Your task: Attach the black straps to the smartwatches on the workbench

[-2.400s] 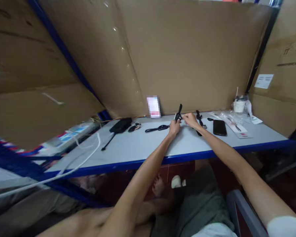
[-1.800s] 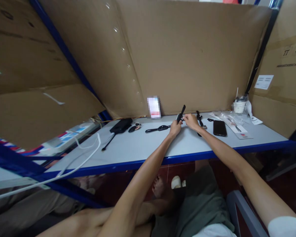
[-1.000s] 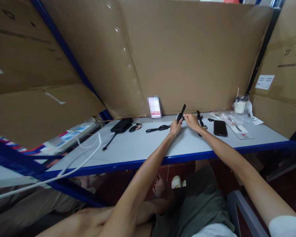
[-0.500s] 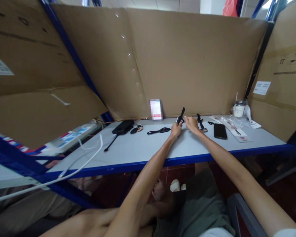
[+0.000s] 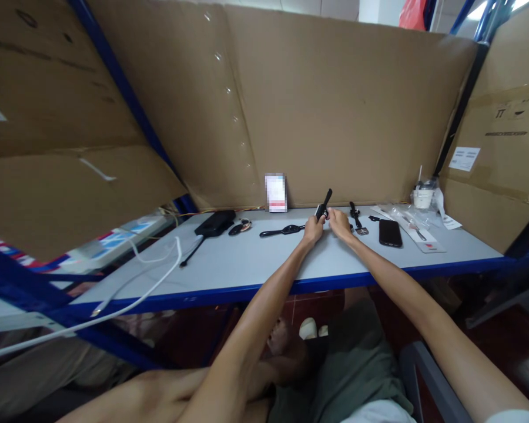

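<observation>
My left hand [image 5: 314, 228] is closed around what looks like a black watch [image 5: 328, 197], its strap end standing up above the fingers and a silvery edge showing. My right hand [image 5: 340, 224] is close on the right, fingertips pinched together at the watch's side; any small part between them is hidden. Just left of my hands, a long black band with an oval middle [image 5: 286, 230] lies flat. Behind my right hand rests another black strap [image 5: 355, 215], with a small metallic piece [image 5: 362, 231] by its near end.
A black phone [image 5: 390, 233], a plastic-wrapped card [image 5: 432, 244] and a cup [image 5: 423, 195] are on the right. A lit phone [image 5: 275, 192] leans against the cardboard wall [image 5: 308, 106]. Leftward lie keys [image 5: 240, 227], a black box [image 5: 216, 222] and a white cable [image 5: 158, 286].
My right hand's fingers have come slightly nearer the watch in my left hand. The whole view has shifted a little; the things on the table stay in place.
</observation>
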Demonstrator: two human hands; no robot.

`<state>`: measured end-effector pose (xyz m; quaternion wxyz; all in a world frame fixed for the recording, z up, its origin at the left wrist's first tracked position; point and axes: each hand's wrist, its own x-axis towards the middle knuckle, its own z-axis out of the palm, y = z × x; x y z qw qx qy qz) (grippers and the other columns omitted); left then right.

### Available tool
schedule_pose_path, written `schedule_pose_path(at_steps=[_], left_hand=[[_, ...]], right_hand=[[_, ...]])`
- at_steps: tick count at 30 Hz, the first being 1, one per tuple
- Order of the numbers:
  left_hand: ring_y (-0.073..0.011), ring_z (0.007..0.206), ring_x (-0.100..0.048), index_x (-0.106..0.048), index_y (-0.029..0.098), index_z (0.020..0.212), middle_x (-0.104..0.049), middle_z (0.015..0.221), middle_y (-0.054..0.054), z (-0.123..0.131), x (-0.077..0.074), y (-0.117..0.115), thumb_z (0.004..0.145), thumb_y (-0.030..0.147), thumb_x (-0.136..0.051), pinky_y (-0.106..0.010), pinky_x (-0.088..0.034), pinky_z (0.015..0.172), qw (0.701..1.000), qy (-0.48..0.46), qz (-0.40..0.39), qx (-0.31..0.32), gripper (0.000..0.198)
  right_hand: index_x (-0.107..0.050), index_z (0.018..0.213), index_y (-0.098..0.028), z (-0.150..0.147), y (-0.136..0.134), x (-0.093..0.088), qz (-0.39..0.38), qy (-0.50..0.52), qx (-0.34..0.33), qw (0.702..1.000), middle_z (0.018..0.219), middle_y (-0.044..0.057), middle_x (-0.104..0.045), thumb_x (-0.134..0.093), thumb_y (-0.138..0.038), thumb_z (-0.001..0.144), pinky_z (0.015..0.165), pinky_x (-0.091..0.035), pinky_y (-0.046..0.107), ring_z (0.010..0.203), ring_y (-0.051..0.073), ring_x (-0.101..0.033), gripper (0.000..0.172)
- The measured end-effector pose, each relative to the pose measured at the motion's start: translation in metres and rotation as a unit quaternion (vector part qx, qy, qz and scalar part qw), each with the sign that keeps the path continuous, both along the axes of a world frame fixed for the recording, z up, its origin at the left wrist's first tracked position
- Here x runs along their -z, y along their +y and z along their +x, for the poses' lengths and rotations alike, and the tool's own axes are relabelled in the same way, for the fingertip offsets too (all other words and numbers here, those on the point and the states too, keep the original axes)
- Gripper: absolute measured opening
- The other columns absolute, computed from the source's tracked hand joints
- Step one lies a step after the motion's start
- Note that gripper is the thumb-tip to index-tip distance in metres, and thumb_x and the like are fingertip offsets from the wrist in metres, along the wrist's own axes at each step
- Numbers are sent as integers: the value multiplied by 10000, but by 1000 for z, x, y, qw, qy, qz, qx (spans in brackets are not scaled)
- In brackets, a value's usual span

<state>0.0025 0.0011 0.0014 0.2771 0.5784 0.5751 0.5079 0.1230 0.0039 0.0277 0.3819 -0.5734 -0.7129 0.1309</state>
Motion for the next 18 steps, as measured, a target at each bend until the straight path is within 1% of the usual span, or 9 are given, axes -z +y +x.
schedule_pose_path(at_steps=[4,7,9,11,15,18], left_hand=[[-185,655,-603,-641,169,774,-561,588,-15,2,-3,-3,970,361,-579,-262,-414,630,999,34,0,-2,282],[-187,642,-603,-647,172,771,-558,574,-16,2,-3,-6,962,404,-592,-260,-417,610,999,33,8,12,306],[-182,618,-593,-656,171,794,-552,563,-10,2,-3,-7,957,448,-593,-258,-416,593,999,25,14,23,327],[-173,589,-573,-659,170,815,-535,547,1,3,-4,-9,954,485,-586,-252,-411,573,999,17,18,36,352],[-150,527,-503,-639,178,808,-479,514,25,3,-5,-11,971,521,-537,-241,-387,533,998,2,20,61,394],[-137,496,-462,-623,186,807,-443,499,39,2,-5,-12,972,546,-532,-236,-375,517,997,-13,24,74,406]], right_hand=[[-664,753,-190,3,6,1,-38,99,-21,994,635,48,-672,-292,-398,1101,733,-457,243,669,177,-665,550],[-570,666,-207,4,7,2,-54,184,-48,980,531,16,-574,-308,-499,1080,653,-452,237,572,157,-604,570],[-531,657,-217,3,6,3,-69,232,-62,968,509,-2,-533,-347,-591,1052,592,-434,233,526,144,-559,574],[-510,675,-223,3,6,3,-89,271,-72,956,506,-21,-505,-392,-641,1026,525,-395,228,480,128,-502,558],[-490,719,-228,2,6,1,-113,312,-95,938,501,-48,-461,-434,-602,1030,449,-311,222,423,105,-405,490],[-497,748,-230,3,8,2,-108,302,-100,942,502,-47,-463,-411,-598,1040,448,-318,221,427,112,-415,478]])
